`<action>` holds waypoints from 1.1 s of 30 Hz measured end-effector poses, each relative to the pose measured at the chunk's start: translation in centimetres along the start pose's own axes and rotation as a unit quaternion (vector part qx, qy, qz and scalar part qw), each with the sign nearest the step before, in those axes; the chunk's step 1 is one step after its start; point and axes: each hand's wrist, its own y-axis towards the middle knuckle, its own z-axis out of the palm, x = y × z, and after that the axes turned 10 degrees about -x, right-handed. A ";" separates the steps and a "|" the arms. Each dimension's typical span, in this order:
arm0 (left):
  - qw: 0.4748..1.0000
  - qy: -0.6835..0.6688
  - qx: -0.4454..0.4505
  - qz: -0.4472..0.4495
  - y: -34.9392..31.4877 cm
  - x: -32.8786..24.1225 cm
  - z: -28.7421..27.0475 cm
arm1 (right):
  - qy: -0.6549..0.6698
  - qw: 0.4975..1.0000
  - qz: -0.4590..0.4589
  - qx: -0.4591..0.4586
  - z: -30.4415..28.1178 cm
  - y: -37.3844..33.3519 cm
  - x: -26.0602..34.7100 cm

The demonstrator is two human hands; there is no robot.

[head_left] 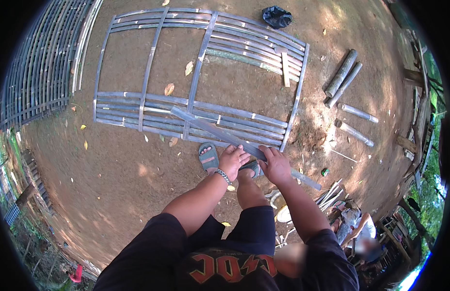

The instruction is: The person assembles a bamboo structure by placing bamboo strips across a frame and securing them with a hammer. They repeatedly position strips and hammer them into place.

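I stand on bare earth and look down at a long flat bamboo slat [210, 127] held slantwise in front of me. My left hand [233, 161] and my right hand [275, 165] both grip it near its middle, close together. One end of the slat reaches up left over a flat bamboo lattice frame [147, 72] lying on the ground; the other end [307, 180] points down right. My feet in grey sandals [208, 157] stand just below the frame's near edge.
Several short bamboo poles [342, 73] lie on the ground at the right. A finished bamboo panel [35, 77] lies at the far left. A black bag [277, 17] sits beyond the frame. Another person [366, 242] sits among bamboo scraps at the lower right.
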 end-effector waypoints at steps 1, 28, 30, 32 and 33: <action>1.000 0.019 -0.010 -0.016 -0.3 0.3 0.0 | 0.008 1.000 -0.001 0.020 0.4 0.2 0.1; 0.714 0.646 -0.244 0.120 -1.9 -8.1 -23.3 | -0.011 0.963 0.259 0.070 2.2 6.3 -17.2; 0.755 0.605 -0.224 0.114 2.2 -11.3 -20.0 | -0.030 0.961 0.268 0.061 2.2 8.5 -16.5; 0.850 0.460 -0.238 0.100 5.7 -11.8 -20.0 | -0.030 0.959 0.275 0.060 3.1 10.9 -16.0; 0.855 0.459 -0.226 0.084 6.5 -12.6 -18.6 | -0.034 0.957 0.284 0.059 3.6 11.6 -15.8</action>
